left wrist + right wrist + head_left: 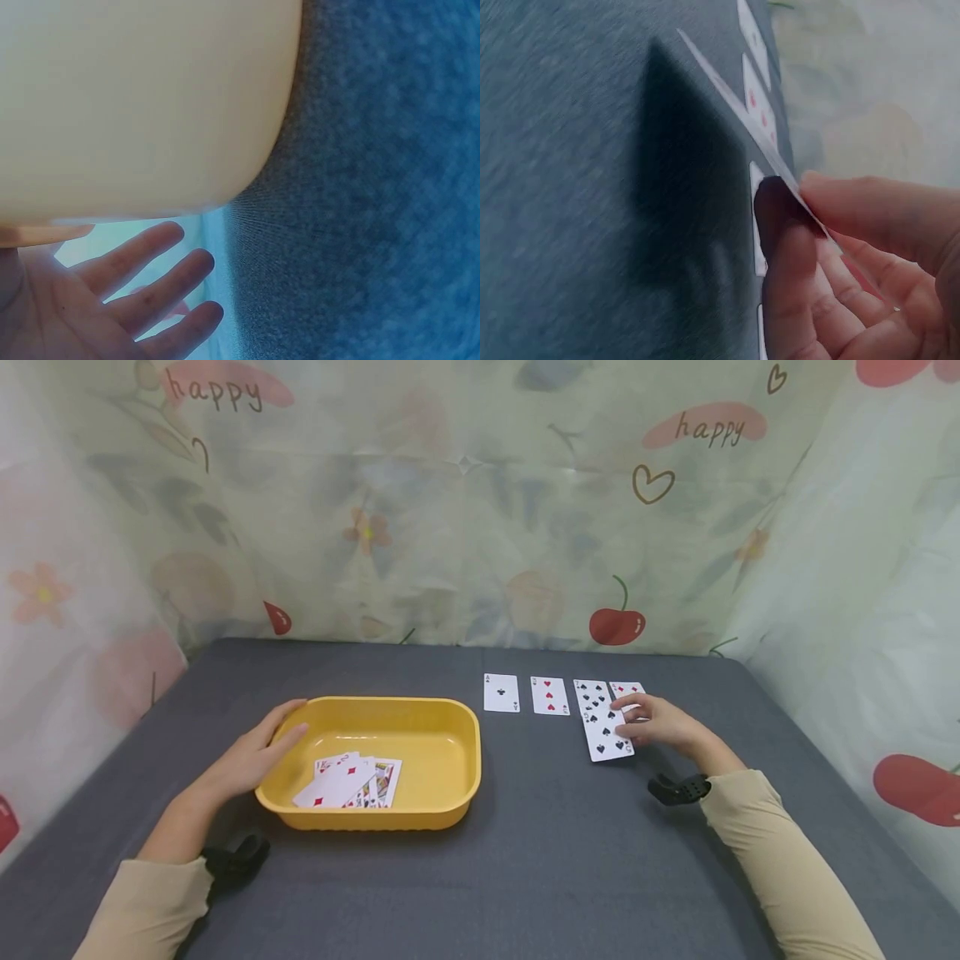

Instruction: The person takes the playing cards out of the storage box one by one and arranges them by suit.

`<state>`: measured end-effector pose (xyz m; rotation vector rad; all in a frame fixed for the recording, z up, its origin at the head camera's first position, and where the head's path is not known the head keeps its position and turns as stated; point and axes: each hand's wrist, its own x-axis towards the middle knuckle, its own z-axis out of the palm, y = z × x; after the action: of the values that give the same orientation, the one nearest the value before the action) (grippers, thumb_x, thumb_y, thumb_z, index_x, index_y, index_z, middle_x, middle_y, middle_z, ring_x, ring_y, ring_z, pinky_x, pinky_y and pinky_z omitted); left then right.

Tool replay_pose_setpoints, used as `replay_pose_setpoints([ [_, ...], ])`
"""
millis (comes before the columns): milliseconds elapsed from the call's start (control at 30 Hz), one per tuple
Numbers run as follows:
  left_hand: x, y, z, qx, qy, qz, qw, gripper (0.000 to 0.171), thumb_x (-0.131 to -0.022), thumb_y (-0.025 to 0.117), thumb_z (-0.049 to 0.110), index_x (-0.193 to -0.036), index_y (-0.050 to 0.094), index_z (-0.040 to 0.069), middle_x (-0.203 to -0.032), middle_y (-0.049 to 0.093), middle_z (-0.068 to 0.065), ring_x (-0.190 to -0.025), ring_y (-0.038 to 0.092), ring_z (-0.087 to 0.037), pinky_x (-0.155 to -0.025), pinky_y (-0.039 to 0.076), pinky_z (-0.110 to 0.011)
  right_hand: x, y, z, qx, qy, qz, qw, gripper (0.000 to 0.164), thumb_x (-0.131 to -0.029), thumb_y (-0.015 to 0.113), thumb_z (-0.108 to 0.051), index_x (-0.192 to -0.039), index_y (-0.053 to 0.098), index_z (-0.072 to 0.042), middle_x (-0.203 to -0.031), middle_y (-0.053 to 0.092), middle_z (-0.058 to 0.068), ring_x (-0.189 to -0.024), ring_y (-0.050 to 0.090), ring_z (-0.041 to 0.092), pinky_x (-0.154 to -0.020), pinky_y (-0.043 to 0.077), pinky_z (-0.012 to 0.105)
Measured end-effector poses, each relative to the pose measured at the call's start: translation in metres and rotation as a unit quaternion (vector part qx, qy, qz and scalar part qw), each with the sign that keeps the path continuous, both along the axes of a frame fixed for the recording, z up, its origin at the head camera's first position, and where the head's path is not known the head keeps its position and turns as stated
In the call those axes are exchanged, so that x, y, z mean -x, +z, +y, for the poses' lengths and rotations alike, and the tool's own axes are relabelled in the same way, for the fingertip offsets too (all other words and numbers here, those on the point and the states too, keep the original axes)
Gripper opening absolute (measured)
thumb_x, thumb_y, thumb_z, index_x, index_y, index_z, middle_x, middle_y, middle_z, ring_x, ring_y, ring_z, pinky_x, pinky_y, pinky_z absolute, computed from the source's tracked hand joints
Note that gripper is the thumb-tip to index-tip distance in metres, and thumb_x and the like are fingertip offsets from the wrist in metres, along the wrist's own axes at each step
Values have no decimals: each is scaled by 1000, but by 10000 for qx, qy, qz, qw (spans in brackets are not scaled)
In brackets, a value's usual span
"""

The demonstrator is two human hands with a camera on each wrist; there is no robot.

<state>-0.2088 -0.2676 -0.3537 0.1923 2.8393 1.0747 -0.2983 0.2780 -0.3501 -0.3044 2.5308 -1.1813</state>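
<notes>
Pinching a white playing card with black spades (606, 737) between thumb and fingers, the grip of the right hand (663, 722) holds it tilted and raised off the grey cloth-covered counter (540, 877), where it casts a dark shadow in the right wrist view. The right forearm, in a beige sleeve (795, 860) with a black wrist strap (678, 789), reaches in from the right. The left hand (255, 758) rests against the left end of a yellow rounded rectangular plastic basin (405, 817), thumb over the rim, other fingers straight and spread along the outside.

Behind the held card lies a second white spade card (589, 690), partly covered in the head view; beside it, a red-pipped white card (626, 687) is partly hidden by the right hand. Leftward in that row lie a white ace of clubs (501, 693) and a white three of hearts (550, 696), apart from each other. Overlapping white cards (341, 783) lie inside the basin. A pale patterned curtain (465, 543) hangs behind the counter.
</notes>
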Motion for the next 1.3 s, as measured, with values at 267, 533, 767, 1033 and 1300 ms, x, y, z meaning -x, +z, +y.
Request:
replay_pose_setpoints([
  [267, 0, -1, 0, 47, 8, 19, 10000, 68, -98, 35, 47, -148, 15, 6, -150, 23, -27, -134, 26, -47, -105, 23, -65, -2, -8, 7, -276, 154, -383, 9988, 54, -85, 66, -14, -129, 42, 6, -92, 56, 5, -76, 55, 7, -70, 52, 24],
  [533, 1, -1, 0, 34, 9, 60, 10000, 67, -99, 35, 46, -148, 15, 6, -149, 24, -27, -134, 27, -47, -105, 24, -64, -4, -4, 5, -519, 118, -364, 9979, 50, -86, 65, -15, -127, 44, 4, -97, 59, 13, -79, 58, 12, -71, 53, 28],
  [767, 1, 0, 0, 28, -10, 5, 10000, 68, -98, 34, 47, -148, 15, 6, -149, 23, -27, -133, 28, -46, -105, 24, -64, -7, 3, 0, -940, -20, -114, 9955, 45, -88, 62, -18, -125, 46, 3, -99, 60, 15, -80, 57, 15, -68, 51, 28],
  [1033, 0, 0, 0, 32, -1, -23, 10000, 69, -98, 34, 48, -149, 14, 6, -150, 22, -27, -133, 26, -47, -105, 24, -65, -9, 22, -26, -688, 504, 509, 9951, 43, -90, 62, -22, -125, 50, 0, -106, 59, 18, -88, 63, 24, -78, 54, 33],
  [1300, 1, 0, 0, 65, 19, -58, 10000, 68, -98, 34, 48, -149, 13, 7, -150, 22, -27, -133, 27, -47, -104, 24, -65, -10, 45, -83, -251, 1273, 896, 9875, 34, -89, 62, -21, -121, 56, -8, -107, 61, 14, -96, 64, 29, -84, 53, 37],
])
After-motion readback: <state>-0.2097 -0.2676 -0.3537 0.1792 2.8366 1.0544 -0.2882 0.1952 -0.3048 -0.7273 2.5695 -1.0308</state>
